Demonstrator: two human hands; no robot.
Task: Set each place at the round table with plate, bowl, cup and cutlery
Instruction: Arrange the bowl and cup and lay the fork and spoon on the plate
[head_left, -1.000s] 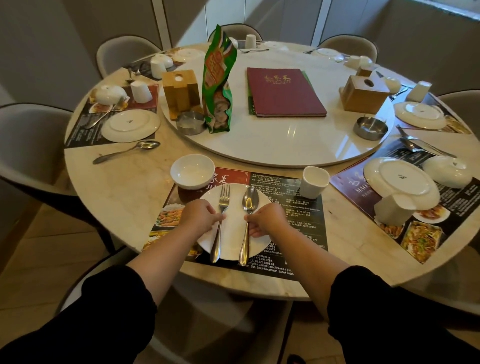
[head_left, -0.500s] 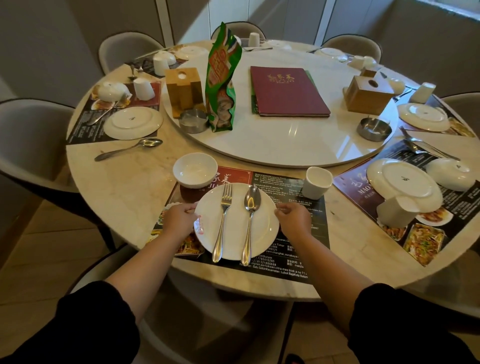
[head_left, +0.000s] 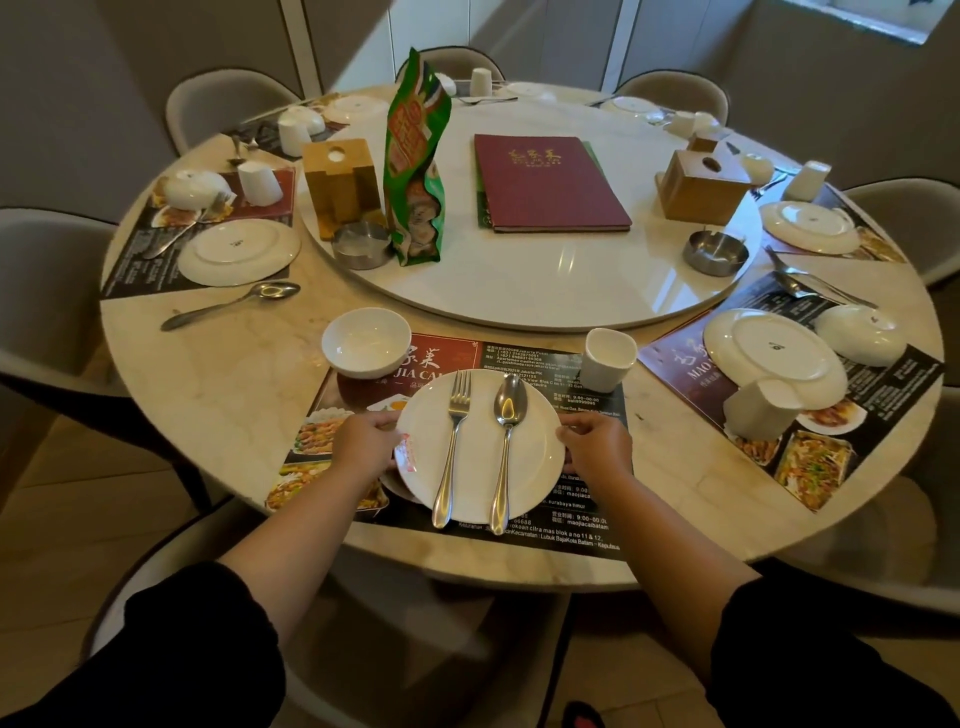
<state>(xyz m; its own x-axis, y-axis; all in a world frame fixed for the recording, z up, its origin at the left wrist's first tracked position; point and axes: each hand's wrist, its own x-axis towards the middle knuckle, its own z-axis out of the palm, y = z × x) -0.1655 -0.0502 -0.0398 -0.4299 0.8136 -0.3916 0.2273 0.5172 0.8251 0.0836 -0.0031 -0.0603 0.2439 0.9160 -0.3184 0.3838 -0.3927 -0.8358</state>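
Observation:
A white plate lies on the dark placemat at the near edge of the round table. A fork and a spoon lie side by side on it, handles toward me. My left hand grips the plate's left rim and my right hand grips its right rim. A white bowl stands upright beyond the plate to the left. A white cup stands upright to the plate's upper right.
The lazy Susan carries a maroon menu, a green snack bag, wooden holders and two metal ashtrays. Other places have upside-down plates, bowls and cups. A loose spoon lies at left. Chairs ring the table.
Both hands left the fork and spoon handles, moved outward to the plate's rims, and now grip them. The cutlery stays on the plate.

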